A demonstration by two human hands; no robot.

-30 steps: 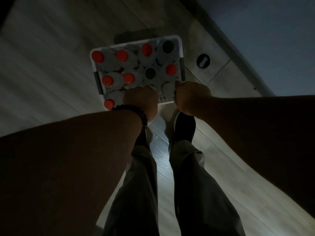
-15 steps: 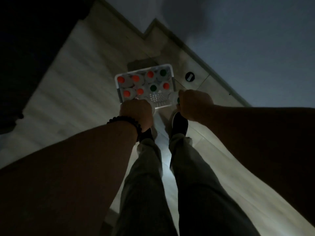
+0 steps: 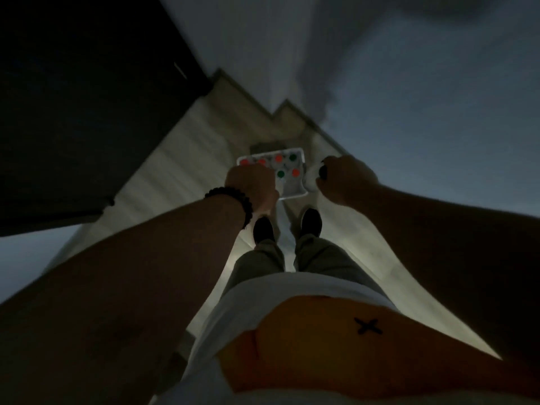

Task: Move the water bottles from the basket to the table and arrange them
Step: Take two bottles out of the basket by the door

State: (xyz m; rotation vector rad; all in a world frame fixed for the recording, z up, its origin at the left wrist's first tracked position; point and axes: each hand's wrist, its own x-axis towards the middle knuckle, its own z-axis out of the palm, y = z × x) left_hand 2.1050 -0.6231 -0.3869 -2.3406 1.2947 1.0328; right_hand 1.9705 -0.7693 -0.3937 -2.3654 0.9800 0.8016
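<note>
Head view, dim and blurred. The white basket (image 3: pixel 295 195) sits on the pale floor (image 3: pixel 181 159), just ahead of the person's two dark shoes (image 3: pixel 311 222). Water bottles (image 3: pixel 278 158) stand upright in the basket's far half: four red caps and two green show. Its near right part is bare.

The right hand (image 3: pixel 343 179) is just right of the basket, outside its rim. It grasps a dark-capped bottle (image 3: pixel 312 182). The fingers wrap the neck, the cap pokes out at the basket side of the fist, and the pale body hangs below the fingers toward the basket's right wall.

The left hand (image 3: pixel 251 188) is over the basket's near left corner, knuckles up and fingers curled under. Its palm side is hidden, so I cannot tell whether it clasps a bottle. A black bead bracelet (image 3: pixel 233 200) is on that wrist.

A dark slab (image 3: pixel 87 112) fills the area far left of the basket. An orange garment (image 3: pixel 336 346) with a black cross is at the bottom.
</note>
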